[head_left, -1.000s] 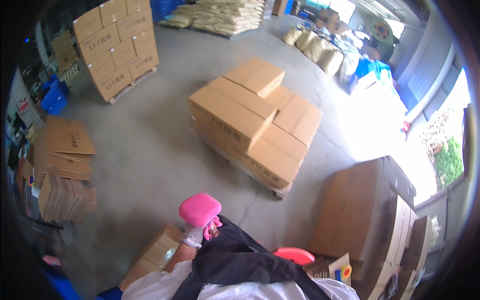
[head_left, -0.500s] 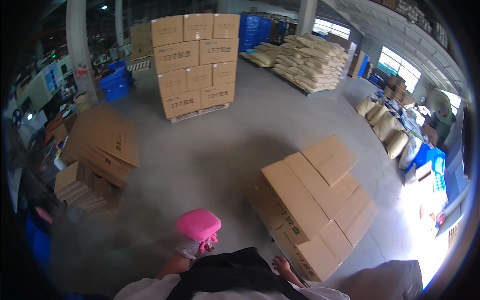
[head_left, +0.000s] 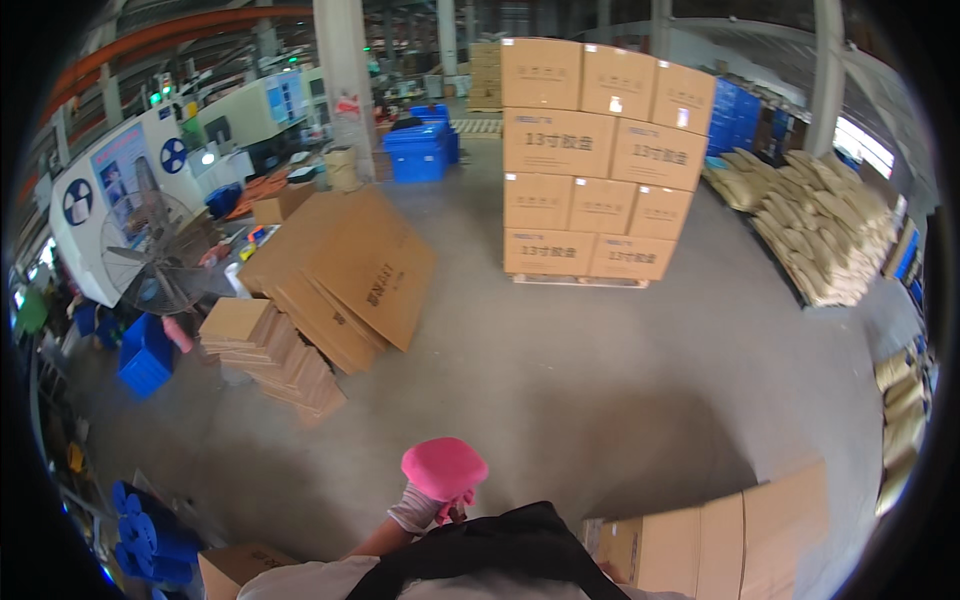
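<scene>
The left hand (head_left: 425, 508), in a white glove, grips a pink pad (head_left: 444, 468) just above the black garment (head_left: 500, 555). The right hand is out of view

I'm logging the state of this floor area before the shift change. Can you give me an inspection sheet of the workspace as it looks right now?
Surface: grey concrete floor, bare in the middle.
Job's things: pink pad-like thing in the left hand; black garment below it.
Clutter: flattened cardboard sheets leaning in a stack at left; smaller cardboard stack beside them.
Grippers: left hand gloved, closed on the pink thing; right hand not in view.
Cables: nothing seen.
Surroundings: tall stack of boxes on a pallet; sacks at right; blue crates behind; standing fan at left; boxes near right.
</scene>
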